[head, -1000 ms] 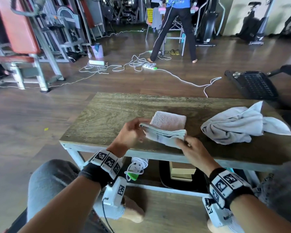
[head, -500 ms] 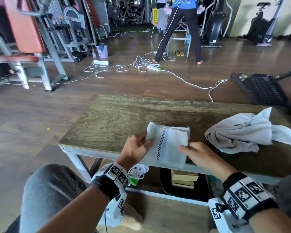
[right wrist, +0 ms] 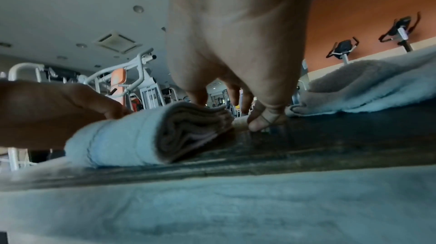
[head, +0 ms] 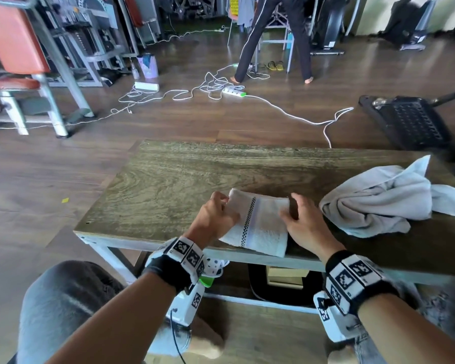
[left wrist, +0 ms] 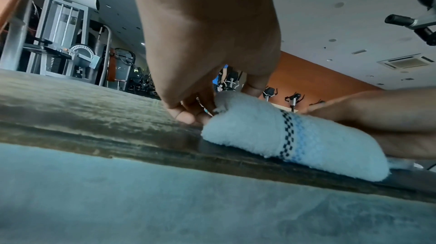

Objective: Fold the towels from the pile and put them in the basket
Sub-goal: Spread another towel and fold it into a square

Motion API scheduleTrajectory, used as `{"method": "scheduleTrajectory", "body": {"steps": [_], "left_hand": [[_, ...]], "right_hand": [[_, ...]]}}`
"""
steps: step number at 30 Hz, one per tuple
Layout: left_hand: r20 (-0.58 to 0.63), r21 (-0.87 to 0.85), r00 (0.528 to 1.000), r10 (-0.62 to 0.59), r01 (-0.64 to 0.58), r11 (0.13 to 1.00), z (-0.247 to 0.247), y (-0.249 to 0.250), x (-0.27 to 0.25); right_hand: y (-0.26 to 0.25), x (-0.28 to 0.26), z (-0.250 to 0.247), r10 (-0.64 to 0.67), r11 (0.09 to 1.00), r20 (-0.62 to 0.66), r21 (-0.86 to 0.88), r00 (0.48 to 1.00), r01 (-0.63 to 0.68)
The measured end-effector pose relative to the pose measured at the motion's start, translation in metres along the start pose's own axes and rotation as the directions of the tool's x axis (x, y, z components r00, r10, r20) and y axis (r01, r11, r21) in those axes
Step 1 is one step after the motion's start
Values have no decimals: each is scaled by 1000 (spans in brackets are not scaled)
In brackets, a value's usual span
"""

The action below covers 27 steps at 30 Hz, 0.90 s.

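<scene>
Folded towel lies at the tabletop's near edge. Left hand pinches its left corner; right hand, fingers relaxed, braces its right edge, probably squaring the fold. Unfolded towel lies right of it.

Fluffy terry-cloth folded towel, matt grainy wooden table, glossy wood-look floor

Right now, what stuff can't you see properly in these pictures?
- Basket: in no view, so its place can't be told.
- Crumpled towel pile: head view's right edge cuts it off.
- Left hand grip: in the head view its knuckles hide the fingertips at the folded towel.
- Boxes under the table: its top hides most of them.
</scene>
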State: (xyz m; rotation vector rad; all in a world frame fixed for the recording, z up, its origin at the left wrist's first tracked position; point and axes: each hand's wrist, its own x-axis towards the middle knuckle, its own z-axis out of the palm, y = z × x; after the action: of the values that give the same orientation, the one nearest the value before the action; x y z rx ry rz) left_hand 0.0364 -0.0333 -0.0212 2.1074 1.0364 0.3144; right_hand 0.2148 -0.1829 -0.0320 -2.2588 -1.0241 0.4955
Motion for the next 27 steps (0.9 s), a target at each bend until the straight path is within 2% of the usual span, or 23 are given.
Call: {"method": "scheduleTrajectory", "body": {"steps": [2, 4, 6, 8, 12, 15, 18, 22, 27], "left_hand": [[-21, 13, 1000, 12, -12, 1000, -6, 2, 7], [-114, 59, 992, 48, -42, 997, -14, 7, 11], [-252, 228, 963, 97, -39, 973, -22, 11, 13], [-291, 369, 944, 156, -40, 929, -22, 11, 10], [-138, 377, 972, 189, -125, 918, -9, 9, -8], [-17, 530, 967, 255, -207, 822, 2, 2, -25], [88, 561, 959, 268, -270, 783, 4, -4, -35], [92, 542, 941, 324, -320, 777, 1, -11, -39], [92, 387, 930, 356, -363, 848, -1, -14, -39]], "right_hand": [[2, 0, 2, -27, 999, 74, -42, 997, 31], [1, -3, 1, -88, 996, 56, -17, 995, 89], [-7, -10, 0, -146, 989, 68, 20, 987, 145], [-14, -16, 1, -190, 982, 85, 4, 978, 191], [-24, -22, 12, -160, 986, 124, -31, 979, 165], [-27, -27, 24, -135, 973, 152, -166, 979, 159], [-28, -29, 27, -127, 980, 113, -142, 985, 143], [-25, -34, 27, -134, 984, 145, -100, 980, 149], [-21, -43, 30, -143, 986, 160, -67, 977, 155]]}}
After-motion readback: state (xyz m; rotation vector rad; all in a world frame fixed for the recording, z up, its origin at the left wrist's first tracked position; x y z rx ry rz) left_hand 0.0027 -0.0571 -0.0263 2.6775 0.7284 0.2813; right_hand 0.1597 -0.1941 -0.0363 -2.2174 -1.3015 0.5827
